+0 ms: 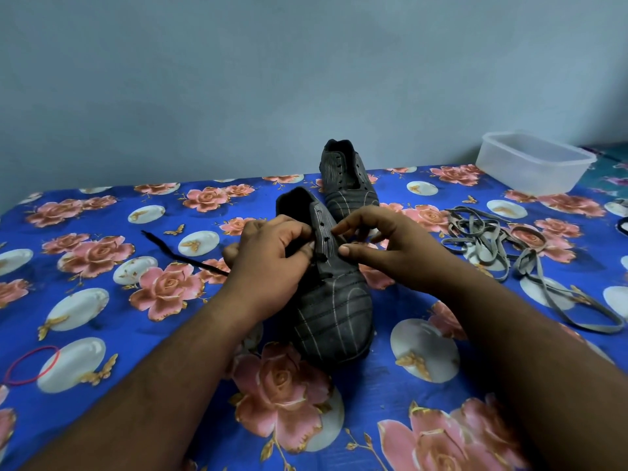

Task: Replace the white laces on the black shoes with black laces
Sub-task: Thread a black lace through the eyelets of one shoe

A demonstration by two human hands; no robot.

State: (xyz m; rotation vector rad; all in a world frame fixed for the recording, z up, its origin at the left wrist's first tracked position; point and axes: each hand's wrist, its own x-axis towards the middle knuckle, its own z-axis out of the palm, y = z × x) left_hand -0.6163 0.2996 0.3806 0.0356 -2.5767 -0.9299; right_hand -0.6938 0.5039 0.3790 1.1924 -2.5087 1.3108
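Near black stitched leather shoe [326, 283] lies toe-toward-camera on the blue floral cloth [102, 300], eyelets bare; left hand [272, 256] pinches its left eyelet flap, right hand [377, 239] pinches the right flap. Thin black lace [180, 254] trails left, its working end hidden behind the left hand. Risk: a frayed tip may jam at the eyelet, or a hole gets skipped.

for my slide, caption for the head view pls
Both hands, left and right, thread a black lace into the near shoe.

blue floral cloth [102, 300] carries 2 black shoes [334, 300] centre, grey laces [503, 246] 3 o'clock, tub [533, 164] 2 o'clock, black lace [180, 253] 9 o'clock, red band [30, 365] 8 o'clock.
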